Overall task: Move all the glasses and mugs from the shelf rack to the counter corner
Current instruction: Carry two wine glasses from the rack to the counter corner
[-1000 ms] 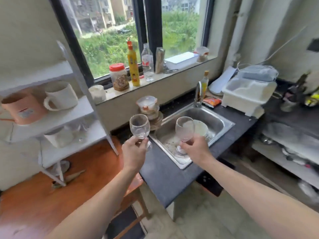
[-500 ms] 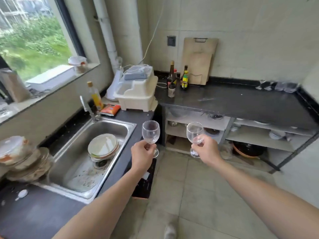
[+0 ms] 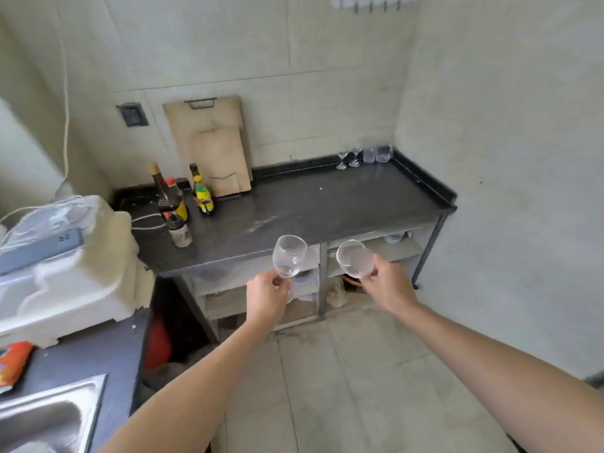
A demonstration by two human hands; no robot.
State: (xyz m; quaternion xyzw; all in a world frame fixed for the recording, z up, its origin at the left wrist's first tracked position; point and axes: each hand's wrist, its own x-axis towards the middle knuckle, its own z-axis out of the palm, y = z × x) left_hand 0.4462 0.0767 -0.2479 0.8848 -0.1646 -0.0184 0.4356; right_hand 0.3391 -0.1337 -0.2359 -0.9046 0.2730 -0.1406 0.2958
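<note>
My left hand [image 3: 267,297] grips the stem of a clear wine glass [image 3: 289,256], held upright in front of the dark counter [image 3: 304,207]. My right hand [image 3: 387,284] holds a second clear wine glass [image 3: 354,259] by its bowl, tilted toward the left. Both glasses hang in the air just before the counter's front edge. In the counter's far right corner stand several clear glasses [image 3: 364,156], two of them small stemmed ones. The shelf rack is out of view.
Sauce bottles [image 3: 178,204] stand at the counter's left end, with cutting boards [image 3: 215,145] leaning on the wall behind. A white dish drainer [image 3: 62,266] sits at left, a steel sink [image 3: 42,416] at lower left. Open shelves with bowls lie under the counter.
My view has swung right from the rack and window, past the sink, to the dark counter. Both hands have kept hold of their glasses, now closer to the counter.
</note>
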